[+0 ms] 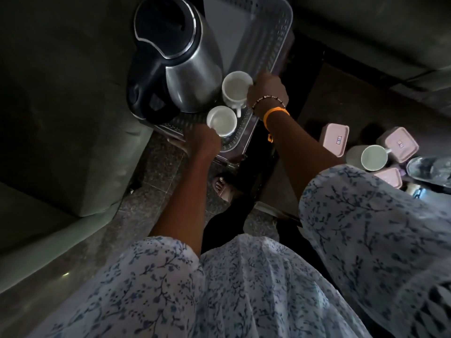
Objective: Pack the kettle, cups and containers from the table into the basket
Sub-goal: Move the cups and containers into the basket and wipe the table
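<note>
Two white cups are going into the basket (273,52) beside the kettle (185,67), which is already standing inside it. The left hand (203,142) is grasping the nearer cup (222,120); the right hand (267,92) is grasping the farther cup (236,87), just above it and touching the kettle's side. Judging by this, the cup step is half done. Next, each grip needs to release and lift clear of the basket rim. Open basket room is lying beyond the right grip. A third cup (372,158) and pink containers (400,143) are waiting on the dark surface (341,98), well to its right.
</note>
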Motion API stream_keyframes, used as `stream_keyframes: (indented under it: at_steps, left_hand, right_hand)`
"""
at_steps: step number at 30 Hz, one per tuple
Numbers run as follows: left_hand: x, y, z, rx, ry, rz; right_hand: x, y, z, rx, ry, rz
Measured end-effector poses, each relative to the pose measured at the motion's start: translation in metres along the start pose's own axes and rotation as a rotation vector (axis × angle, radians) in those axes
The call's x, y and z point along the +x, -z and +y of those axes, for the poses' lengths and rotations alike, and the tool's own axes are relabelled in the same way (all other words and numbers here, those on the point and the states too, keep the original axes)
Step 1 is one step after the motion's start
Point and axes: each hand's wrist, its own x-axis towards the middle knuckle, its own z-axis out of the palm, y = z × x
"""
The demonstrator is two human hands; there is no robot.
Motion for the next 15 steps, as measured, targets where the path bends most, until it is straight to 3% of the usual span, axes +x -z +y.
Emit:
stream_keyframes:
  at_steps: [7,12,15]
  left_hand:
    - [-0.024,-0.001,0.001,0.032,0.044,0.185]
    - [-0.064,-0.008,0.012,-0.178,-0.014,0.365]
    - [-0.088,-0.026,0.030,-0.309,-0.176,0.288]
  right_hand:
    - [-0.018,0.002,0.018,0.014,0.121,0.025]
    - [-0.043,0.009,0.068,0.222,0.128,0.018]
    - [-0.058,0.012,0.119,0.322,0.026,0.004]
